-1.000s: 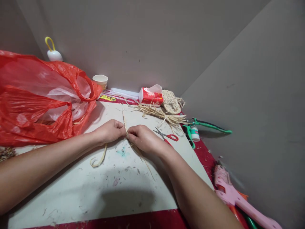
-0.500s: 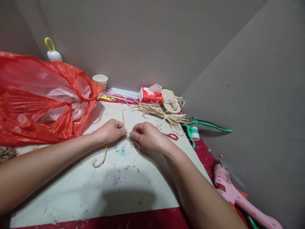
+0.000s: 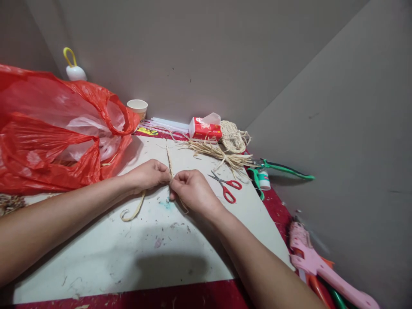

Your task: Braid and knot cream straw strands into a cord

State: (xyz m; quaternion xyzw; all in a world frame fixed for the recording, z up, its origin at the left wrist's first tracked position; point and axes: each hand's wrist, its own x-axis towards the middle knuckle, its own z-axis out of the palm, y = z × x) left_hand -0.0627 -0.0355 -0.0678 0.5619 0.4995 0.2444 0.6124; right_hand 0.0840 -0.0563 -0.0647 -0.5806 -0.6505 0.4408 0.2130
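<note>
My left hand [image 3: 154, 176] is closed in a pinch on a thin braid of dried straw [image 3: 169, 158] above the middle of the white board. The braid's narrow end points away from me, past the fingertips. Close beside it, my right hand [image 3: 189, 189] pinches the near end of the same straw, its fingertips almost touching the left ones. A loose flat straw strip [image 3: 135, 212] hangs below my left hand and curls at its tip. Another thin end sticks out under my right hand. Open red-handled scissors [image 3: 227, 186] lie just right of my right hand.
A red plastic bag [image 3: 64, 133] fills the left side. At the back stand a paper cup [image 3: 138, 107] and a tissue pack [image 3: 206, 128], near a tied straw bundle [image 3: 222, 154] and a woven piece [image 3: 231, 136]. Green-handled pliers [image 3: 286, 168] and a pink glue gun [image 3: 315, 262] lie right.
My right hand has shifted slightly left and closer to my left hand, uncovering the scissors. The left hand keeps its pinch, and the camera view has moved a little.
</note>
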